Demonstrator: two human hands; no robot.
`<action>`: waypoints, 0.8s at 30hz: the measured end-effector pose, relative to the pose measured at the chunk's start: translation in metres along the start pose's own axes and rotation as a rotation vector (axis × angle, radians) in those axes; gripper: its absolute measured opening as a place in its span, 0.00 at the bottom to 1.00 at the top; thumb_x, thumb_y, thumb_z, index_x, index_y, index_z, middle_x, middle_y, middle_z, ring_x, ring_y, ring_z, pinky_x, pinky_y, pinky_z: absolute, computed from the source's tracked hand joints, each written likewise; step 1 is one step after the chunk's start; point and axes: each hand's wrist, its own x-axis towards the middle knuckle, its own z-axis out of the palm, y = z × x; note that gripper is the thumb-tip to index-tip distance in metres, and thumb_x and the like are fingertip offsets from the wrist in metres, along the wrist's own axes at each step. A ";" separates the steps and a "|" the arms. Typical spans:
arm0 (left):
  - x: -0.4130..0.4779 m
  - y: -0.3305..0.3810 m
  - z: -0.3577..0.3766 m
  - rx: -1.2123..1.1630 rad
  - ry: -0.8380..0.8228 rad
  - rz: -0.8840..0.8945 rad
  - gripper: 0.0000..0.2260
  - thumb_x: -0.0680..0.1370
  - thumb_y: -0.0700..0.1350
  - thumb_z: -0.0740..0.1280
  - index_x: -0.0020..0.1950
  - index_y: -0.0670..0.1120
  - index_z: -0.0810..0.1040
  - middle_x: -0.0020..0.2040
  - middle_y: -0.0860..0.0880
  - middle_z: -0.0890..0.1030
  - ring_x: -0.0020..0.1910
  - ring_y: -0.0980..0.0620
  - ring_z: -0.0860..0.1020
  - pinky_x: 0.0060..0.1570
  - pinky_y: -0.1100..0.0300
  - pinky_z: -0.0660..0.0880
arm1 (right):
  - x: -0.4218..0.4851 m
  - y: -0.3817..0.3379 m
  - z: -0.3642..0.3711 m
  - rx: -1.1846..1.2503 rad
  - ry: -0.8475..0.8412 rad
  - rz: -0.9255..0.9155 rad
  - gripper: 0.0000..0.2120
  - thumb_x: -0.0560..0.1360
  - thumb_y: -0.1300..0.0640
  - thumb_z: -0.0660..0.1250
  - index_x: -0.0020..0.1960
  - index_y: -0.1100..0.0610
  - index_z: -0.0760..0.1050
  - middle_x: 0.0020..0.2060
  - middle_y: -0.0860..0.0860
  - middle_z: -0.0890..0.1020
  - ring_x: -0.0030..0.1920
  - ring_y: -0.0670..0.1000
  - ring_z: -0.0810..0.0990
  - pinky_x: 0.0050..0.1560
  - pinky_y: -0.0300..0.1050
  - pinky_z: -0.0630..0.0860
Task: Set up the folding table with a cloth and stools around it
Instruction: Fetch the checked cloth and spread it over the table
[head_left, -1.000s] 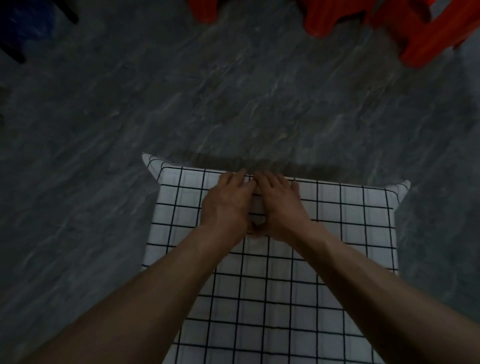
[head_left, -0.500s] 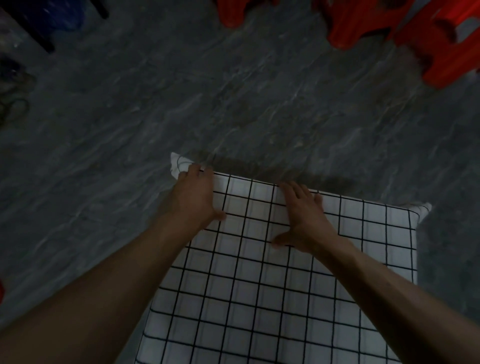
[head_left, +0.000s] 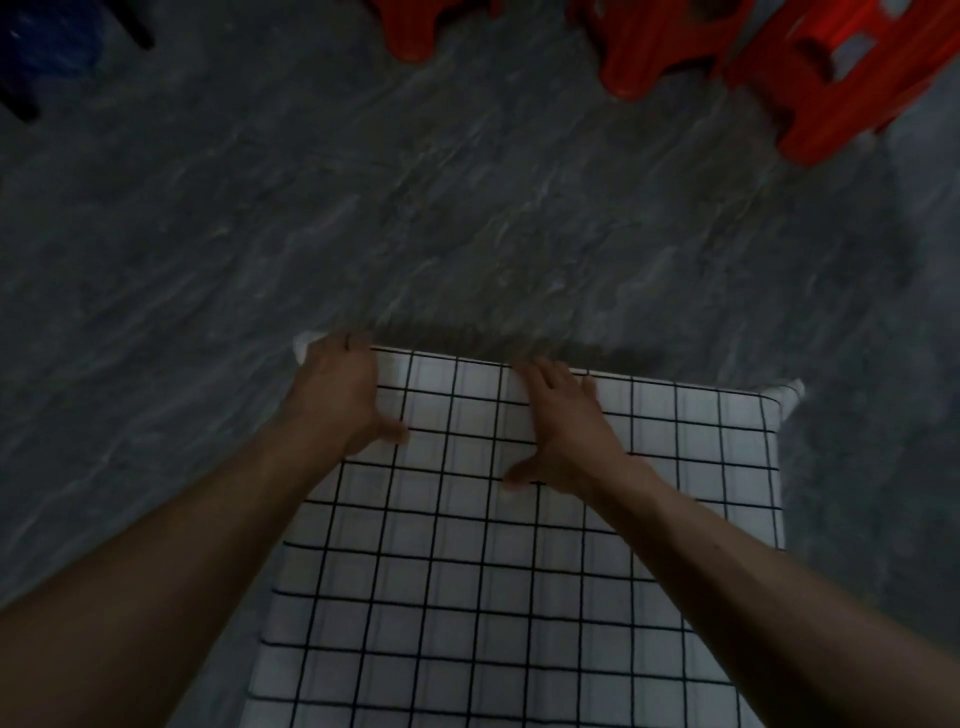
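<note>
Over the folding table the white grid cloth (head_left: 467, 597) lies spread to its far edge, red plastic stools (head_left: 810, 88) stand well beyond, and my left hand (head_left: 337, 400) at the far left corner and right hand (head_left: 566, 436) mid-edge press flat, unclenched, so an uneven push could drag it askew.

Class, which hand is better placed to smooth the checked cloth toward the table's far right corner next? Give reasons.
Probably the right hand: it lies flat on the cloth at the middle of the far edge, nearer that corner. The left hand is at the far left corner.
</note>
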 end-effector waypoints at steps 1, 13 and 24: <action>0.001 0.000 0.000 0.033 0.001 -0.004 0.51 0.60 0.61 0.80 0.73 0.39 0.63 0.72 0.38 0.66 0.71 0.39 0.63 0.73 0.45 0.58 | 0.000 0.000 0.000 0.003 0.004 -0.006 0.62 0.57 0.46 0.84 0.80 0.52 0.49 0.78 0.50 0.56 0.78 0.53 0.51 0.78 0.60 0.48; -0.042 0.098 0.027 0.106 0.180 0.380 0.37 0.71 0.53 0.74 0.76 0.46 0.62 0.78 0.44 0.58 0.76 0.43 0.55 0.71 0.46 0.59 | -0.042 0.045 0.012 0.097 0.196 0.054 0.50 0.69 0.43 0.76 0.80 0.54 0.50 0.80 0.54 0.48 0.79 0.54 0.45 0.77 0.50 0.48; -0.056 0.239 0.058 0.071 0.065 0.562 0.37 0.76 0.50 0.70 0.79 0.47 0.54 0.80 0.47 0.51 0.78 0.47 0.49 0.75 0.54 0.52 | -0.084 0.153 -0.009 0.030 0.234 0.194 0.41 0.73 0.48 0.73 0.78 0.53 0.56 0.79 0.56 0.54 0.78 0.56 0.52 0.76 0.55 0.59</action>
